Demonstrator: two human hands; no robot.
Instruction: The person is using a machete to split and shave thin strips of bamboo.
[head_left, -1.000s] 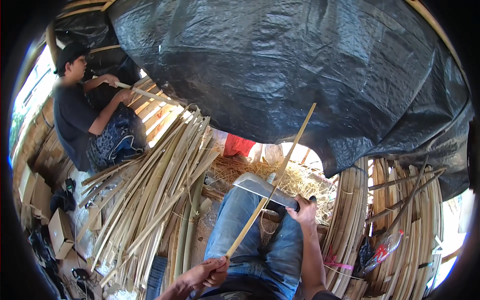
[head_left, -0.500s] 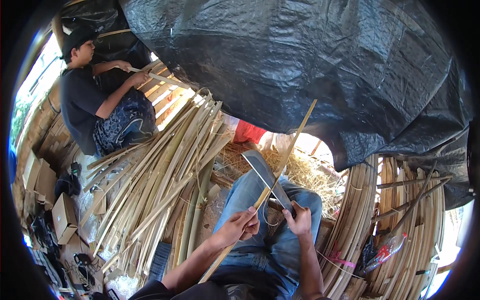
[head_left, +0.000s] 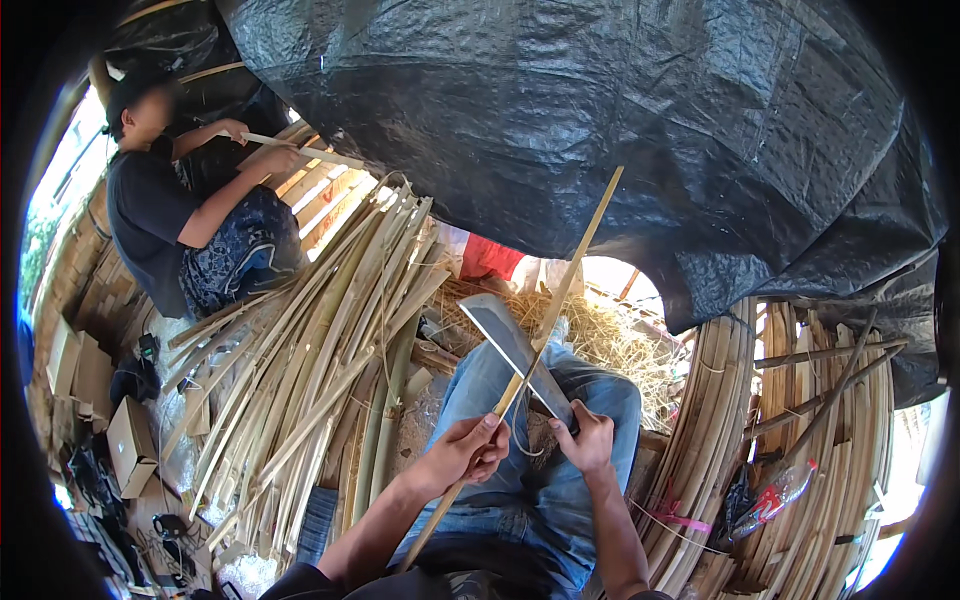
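Observation:
My left hand (head_left: 462, 452) is closed round a long, narrow bamboo strip (head_left: 578, 262), which slants from my body up and away to the right. In my right hand (head_left: 586, 438) is a machete (head_left: 507, 338) with a broad dark blade and a pale edge. The blade crosses the strip a little beyond my left hand, touching it or lying very close. A thin curled shaving (head_left: 517, 436) hangs below the crossing. Both hands are over my legs in blue jeans (head_left: 478, 392). The machete's handle is mostly hidden inside my right hand.
A large heap of split bamboo strips (head_left: 318, 365) lies to the left. Beyond it another person (head_left: 200, 205) crouches, holding a strip. Tied bamboo bundles (head_left: 700, 420) stand on the right. Black plastic sheeting (head_left: 560, 110) hangs ahead, above straw (head_left: 625, 350). Cardboard boxes (head_left: 130, 447) sit far left.
The machete blade and my right hand have shifted slightly left. The strip's far end has moved up and a little left, while my left hand keeps its grip.

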